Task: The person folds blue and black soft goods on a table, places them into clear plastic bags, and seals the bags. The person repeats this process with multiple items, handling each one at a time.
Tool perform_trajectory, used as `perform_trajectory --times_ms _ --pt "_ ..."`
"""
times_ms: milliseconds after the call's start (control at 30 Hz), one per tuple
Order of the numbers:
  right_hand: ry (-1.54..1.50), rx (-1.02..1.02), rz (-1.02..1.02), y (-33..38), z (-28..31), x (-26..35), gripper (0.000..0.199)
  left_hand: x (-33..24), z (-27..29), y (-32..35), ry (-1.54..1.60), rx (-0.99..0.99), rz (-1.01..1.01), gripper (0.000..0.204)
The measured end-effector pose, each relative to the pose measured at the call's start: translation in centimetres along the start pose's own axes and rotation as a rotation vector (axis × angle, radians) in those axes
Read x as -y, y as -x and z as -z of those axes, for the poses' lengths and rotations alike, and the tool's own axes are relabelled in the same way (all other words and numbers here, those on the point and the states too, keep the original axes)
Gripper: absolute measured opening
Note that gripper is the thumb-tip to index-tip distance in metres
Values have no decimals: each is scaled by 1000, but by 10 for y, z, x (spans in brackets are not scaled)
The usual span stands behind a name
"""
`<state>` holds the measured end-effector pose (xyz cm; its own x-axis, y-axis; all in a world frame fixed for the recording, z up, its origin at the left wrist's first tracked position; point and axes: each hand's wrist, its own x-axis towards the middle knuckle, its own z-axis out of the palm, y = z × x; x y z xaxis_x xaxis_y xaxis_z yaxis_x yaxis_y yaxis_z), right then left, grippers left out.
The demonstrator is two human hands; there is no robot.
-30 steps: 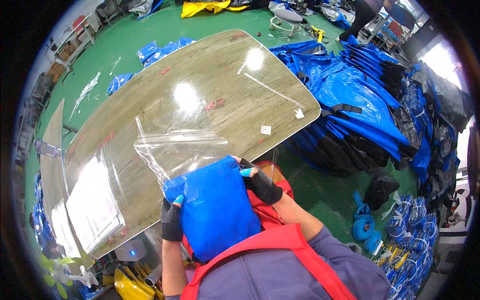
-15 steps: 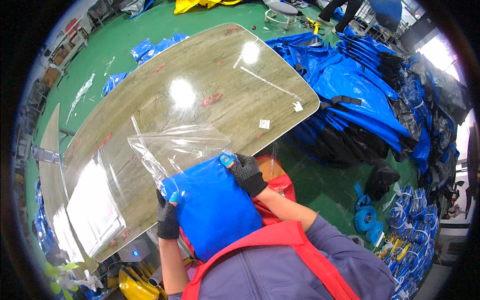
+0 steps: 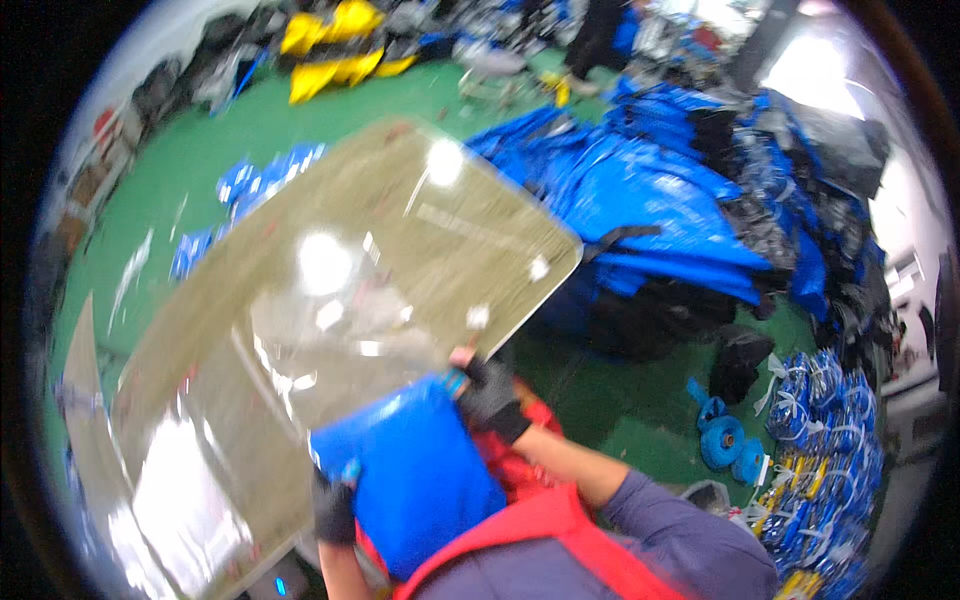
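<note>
A flat, folded blue sheet [image 3: 410,470] rests against my front at the near edge of the table, partly inside a clear plastic bag [image 3: 330,330]. The bag's loose, shiny end spreads over the tabletop. At the sheet's left upper side, my left hand [image 3: 335,508], in a dark glove, is closed on its edge; blur hides some fingers. Similarly gloved, my right hand [image 3: 488,396] pinches the upper right corner, its bare index fingertip pointing toward the table. Light blue wraps show on both thumbs.
The table [image 3: 380,180] has a glossy wood-pattern top. Large blue and black sheets [image 3: 650,210] are heaped at its right. Bundled blue packs [image 3: 815,450] and light-blue tape rolls [image 3: 722,440] lie at right. Yellow material [image 3: 335,45] and a person's legs [image 3: 590,50] appear far back.
The whole view has shifted and blurred, with the table now lower and further left. My right index finger has stretched out from the corner. Both hands still hold the blue sheet.
</note>
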<state>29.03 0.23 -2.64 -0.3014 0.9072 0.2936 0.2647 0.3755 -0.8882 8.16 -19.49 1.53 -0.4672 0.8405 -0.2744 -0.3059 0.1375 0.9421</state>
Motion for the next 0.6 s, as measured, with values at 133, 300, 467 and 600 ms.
perform_trajectory --times_ms 133,300,467,600 --pt "16 640 -505 15 5 22 73 1 -9 -11 -50 -65 108 61" --pt "-537 790 -403 62 45 34 76 -2 -14 -19 -77 -135 113 56" --pt "-256 773 -670 43 50 12 69 -13 -22 -16 -85 -149 118 52" --pt "-484 828 -495 32 57 14 66 -20 -28 -9 -70 -163 127 50"
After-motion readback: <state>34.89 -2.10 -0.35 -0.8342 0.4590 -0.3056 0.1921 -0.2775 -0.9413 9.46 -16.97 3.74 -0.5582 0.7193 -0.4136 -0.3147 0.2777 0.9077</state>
